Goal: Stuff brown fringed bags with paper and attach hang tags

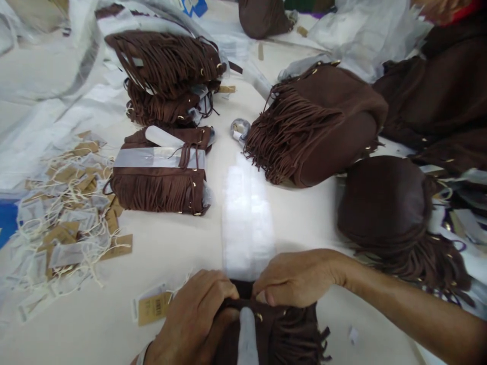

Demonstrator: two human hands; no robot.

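Note:
At the bottom of the head view, a dark brown fringed bag (283, 332) stands upright on the table, a pale grey strip running down its near side. Its top edge is pinched on the left by my left hand (198, 309), fingers closed. On the other side of the opening, my right hand (292, 281) grips the same edge between thumb and fingers. A brown cardboard tag (154, 308) on a white string lies beside my left wrist. Just beyond the bag is a flat white tissue sheet (247, 218). The bag's inside is mostly hidden.
A pile of strung tags (72, 218) covers the left. Ahead lies a folded, banded bag (160, 182), with stacked fringed bags (167, 61) behind. Larger fringed bags (323, 116) and a rounded bag (384, 200) fill the right. Clear plastic (365, 30) and a person's hand (441, 10) appear far back.

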